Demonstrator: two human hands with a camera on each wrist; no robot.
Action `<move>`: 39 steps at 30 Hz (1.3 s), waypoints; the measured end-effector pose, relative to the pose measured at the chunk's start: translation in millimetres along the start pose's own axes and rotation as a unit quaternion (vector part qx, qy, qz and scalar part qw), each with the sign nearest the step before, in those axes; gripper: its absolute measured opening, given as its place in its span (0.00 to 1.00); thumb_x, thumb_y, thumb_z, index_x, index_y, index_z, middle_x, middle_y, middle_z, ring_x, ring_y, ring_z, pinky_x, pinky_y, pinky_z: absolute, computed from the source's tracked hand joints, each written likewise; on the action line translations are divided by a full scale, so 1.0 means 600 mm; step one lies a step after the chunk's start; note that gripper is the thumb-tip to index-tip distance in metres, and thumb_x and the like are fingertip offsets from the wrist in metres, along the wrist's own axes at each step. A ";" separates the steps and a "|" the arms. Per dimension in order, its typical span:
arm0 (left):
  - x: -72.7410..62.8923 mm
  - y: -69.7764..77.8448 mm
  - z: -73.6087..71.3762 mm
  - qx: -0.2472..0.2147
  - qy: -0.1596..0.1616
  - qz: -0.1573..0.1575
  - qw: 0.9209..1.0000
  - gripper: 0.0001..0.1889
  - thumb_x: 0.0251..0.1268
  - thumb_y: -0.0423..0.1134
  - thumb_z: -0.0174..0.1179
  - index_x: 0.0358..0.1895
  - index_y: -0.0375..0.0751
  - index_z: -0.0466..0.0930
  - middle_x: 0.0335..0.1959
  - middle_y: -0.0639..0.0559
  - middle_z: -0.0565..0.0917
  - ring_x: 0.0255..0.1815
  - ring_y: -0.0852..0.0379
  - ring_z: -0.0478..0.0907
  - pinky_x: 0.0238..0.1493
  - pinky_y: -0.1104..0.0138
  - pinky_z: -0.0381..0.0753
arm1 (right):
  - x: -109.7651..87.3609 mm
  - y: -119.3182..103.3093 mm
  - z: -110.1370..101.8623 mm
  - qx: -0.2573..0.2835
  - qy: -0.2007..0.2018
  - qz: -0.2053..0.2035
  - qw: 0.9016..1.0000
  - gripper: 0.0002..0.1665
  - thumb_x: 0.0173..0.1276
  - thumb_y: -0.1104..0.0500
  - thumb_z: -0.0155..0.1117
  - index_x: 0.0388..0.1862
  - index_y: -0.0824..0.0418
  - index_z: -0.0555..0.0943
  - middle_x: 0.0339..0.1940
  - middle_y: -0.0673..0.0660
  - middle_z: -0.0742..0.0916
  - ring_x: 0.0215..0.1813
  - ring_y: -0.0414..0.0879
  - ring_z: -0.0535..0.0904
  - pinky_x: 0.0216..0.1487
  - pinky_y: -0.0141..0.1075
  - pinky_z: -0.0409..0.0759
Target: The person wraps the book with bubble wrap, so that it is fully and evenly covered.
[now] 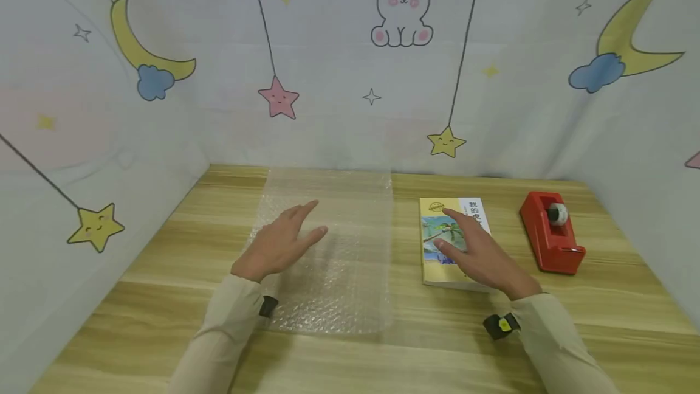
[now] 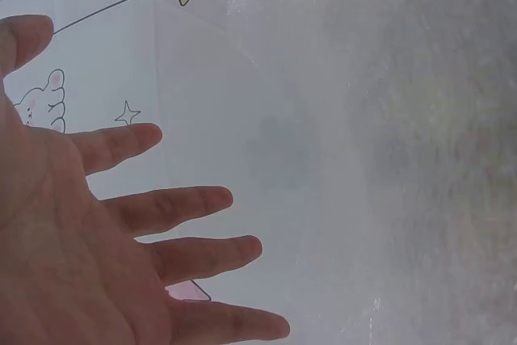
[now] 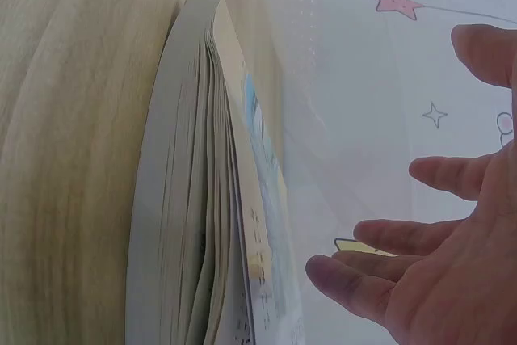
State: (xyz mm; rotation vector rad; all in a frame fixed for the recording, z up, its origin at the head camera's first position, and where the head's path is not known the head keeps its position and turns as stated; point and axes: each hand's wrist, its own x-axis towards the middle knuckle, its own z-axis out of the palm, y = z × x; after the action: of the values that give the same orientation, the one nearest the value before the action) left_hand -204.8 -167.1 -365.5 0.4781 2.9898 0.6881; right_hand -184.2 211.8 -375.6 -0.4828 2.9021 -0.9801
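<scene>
On the surface [image 1: 175,297], bubble wrap [image 1: 350,260] lies to the left of a book [image 1: 437,272]. The left hand [image 1: 279,245] hovers over the bubble wrap, fingers straight and thumb spread away from them. The right hand [image 1: 481,254] hovers above the book, clear of it, its fingers and thumb likewise spread. To the book's right, near it, stands a dispenser [image 1: 552,243]. Behind hangs a patterned cloth [image 1: 339,53].

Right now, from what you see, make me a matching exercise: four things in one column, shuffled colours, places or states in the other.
Things
1. bubble wrap
2. book
3. tape dispenser
4. tabletop

Clues
A. red, rightmost
B. wood-grained
C. printed with a picture
D. see-through, lying flat

Pairs: 1-D; 2-C; 3-A; 4-B
</scene>
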 end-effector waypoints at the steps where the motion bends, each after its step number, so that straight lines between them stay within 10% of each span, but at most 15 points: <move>1: -0.001 -0.001 -0.001 0.001 0.001 0.000 1.000 0.39 0.74 0.69 0.41 0.81 0.53 0.52 0.79 0.37 0.62 0.77 0.34 0.63 0.68 0.36 0.68 | 0.000 0.000 0.001 0.001 0.001 -0.004 1.000 0.43 0.78 0.41 0.53 0.81 0.62 0.54 0.79 0.69 0.63 0.79 0.69 0.57 0.73 0.69 0.58; 39: -0.035 -0.047 -0.033 -0.003 0.015 -0.040 0.999 0.38 0.76 0.66 0.41 0.77 0.44 0.60 0.79 0.30 0.57 0.78 0.28 0.58 0.71 0.34 0.63 | 0.017 -0.022 0.031 0.086 -0.034 -0.016 0.996 0.42 0.79 0.42 0.51 0.82 0.59 0.52 0.80 0.68 0.63 0.72 0.69 0.71 0.67 0.60 0.74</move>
State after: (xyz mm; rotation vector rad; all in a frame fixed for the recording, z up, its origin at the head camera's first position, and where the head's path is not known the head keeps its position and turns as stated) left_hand -195.0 -206.1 -360.4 0.3494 3.0134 0.7045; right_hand -187.6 187.9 -382.2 -0.5417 2.7268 -1.1808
